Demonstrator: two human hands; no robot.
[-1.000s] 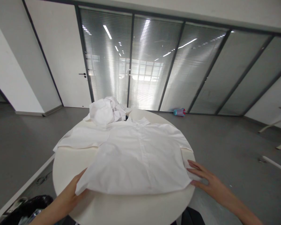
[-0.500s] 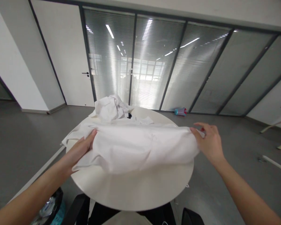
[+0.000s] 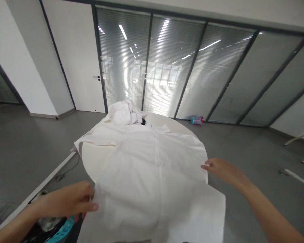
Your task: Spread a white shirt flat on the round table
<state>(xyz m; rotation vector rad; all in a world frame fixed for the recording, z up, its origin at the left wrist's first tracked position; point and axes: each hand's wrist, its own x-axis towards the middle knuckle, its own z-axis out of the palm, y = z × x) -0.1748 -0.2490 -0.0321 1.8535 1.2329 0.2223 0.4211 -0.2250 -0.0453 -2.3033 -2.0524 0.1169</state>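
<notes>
A white button-front shirt (image 3: 152, 175) lies spread over the round white table (image 3: 96, 158), its placket running away from me and its lower part hanging past the near edge. My left hand (image 3: 71, 199) is curled at the shirt's near left edge, and I cannot tell if it grips the cloth. My right hand (image 3: 223, 170) reaches out at the right edge, fingertips at the cloth and fingers apart from it. A crumpled heap of white cloth (image 3: 123, 113) sits on the table's far side, with a small dark item (image 3: 143, 121) beside it.
A blue basket (image 3: 62, 231) with dark contents stands on the floor below my left arm. A blue and pink bottle (image 3: 197, 120) lies on the grey floor by the glass partition with blinds. A cable (image 3: 66, 173) runs along the floor left of the table.
The shirt, bunched up between my hands half a second ago, now lies spread with its lower part over the near table edge. My hands have moved towards me and apart.
</notes>
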